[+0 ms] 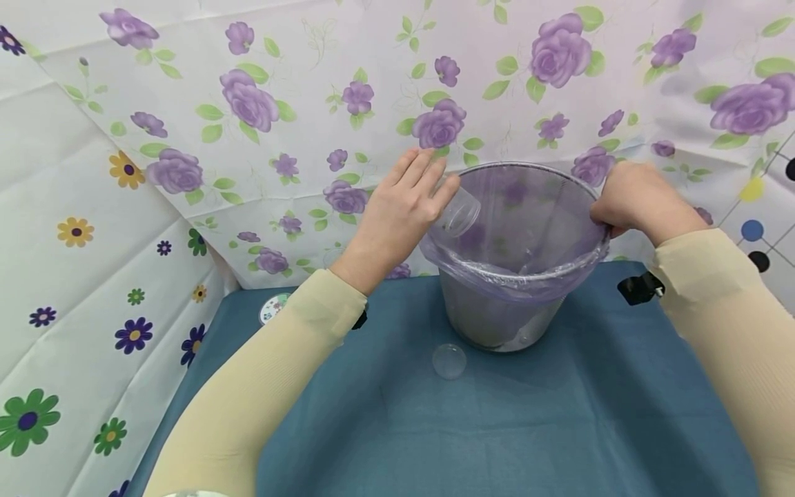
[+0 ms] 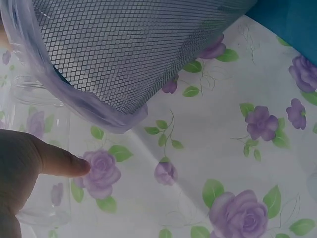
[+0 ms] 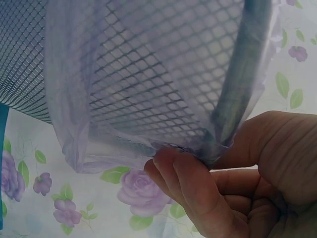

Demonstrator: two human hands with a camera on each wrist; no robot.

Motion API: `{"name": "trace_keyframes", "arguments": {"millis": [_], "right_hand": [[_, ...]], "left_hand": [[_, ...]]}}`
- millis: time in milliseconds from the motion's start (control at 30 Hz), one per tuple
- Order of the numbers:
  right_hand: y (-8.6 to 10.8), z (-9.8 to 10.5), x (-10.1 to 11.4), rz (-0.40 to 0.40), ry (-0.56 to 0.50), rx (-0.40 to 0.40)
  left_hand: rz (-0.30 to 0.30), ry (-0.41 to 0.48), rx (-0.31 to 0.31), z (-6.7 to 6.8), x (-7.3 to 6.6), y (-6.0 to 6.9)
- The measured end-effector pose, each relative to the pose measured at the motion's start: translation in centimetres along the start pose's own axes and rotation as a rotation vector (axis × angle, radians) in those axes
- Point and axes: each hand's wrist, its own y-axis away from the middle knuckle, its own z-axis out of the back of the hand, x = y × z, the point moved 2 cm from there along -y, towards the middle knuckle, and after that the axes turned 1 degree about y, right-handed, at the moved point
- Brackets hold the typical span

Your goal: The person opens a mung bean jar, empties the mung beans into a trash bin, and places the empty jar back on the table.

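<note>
A mesh wastebasket (image 1: 497,317) stands upright on the table, lined with a purple plastic bag (image 1: 522,279) folded over its rim. My left hand (image 1: 410,200) holds a clear plastic jar (image 1: 461,214) tilted at the basket's left rim, its mouth toward the opening. In the left wrist view the thumb (image 2: 62,161) lies along the see-through jar (image 2: 47,111). At the far right of the rim, my right hand (image 1: 640,200) pinches the bag and rim between thumb and curled fingers (image 3: 190,183). A clear round lid (image 1: 449,362) lies in front of the basket.
A blue cloth (image 1: 484,442) covers the table. A round patterned disc (image 1: 273,308) lies at its left back edge, partly behind my left sleeve. Flowered sheeting (image 1: 279,172) hangs close behind the basket and along the left side.
</note>
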Motion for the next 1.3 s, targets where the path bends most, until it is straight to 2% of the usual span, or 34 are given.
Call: {"name": "trace_keyframes", "arguments": {"millis": [133,400,700,900,967,1067,1300], "right_hand": [[0.00,-0.03,-0.03,0.005,0.003,-0.005],[0.00,-0.12,0.01,0.006,0.003,-0.002],[0.04,-0.05,0.10,-0.002,-0.008,-0.011],[0.05,-0.07,0.15,-0.001,0.006,0.000],[0.03,-0.05,0.18,0.005,0.016,0.000],[0.03,-0.04,0.19,0.008,0.018,-0.002],[0.10,-0.07,0.03,0.007,0.010,-0.006]], "left_hand": [[-0.001,-0.018,0.001,-0.08,0.03,0.11],[0.049,-0.017,0.014,0.02,0.11,0.18],[0.100,0.027,0.025,0.08,0.31,0.14],[0.007,-0.084,-0.029,0.19,0.03,0.06],[-0.004,-0.108,-0.043,0.24,-0.06,0.06],[0.040,-0.078,-0.038,0.29,-0.02,0.16],[0.183,0.044,-0.010,0.03,0.25,0.51]]}}
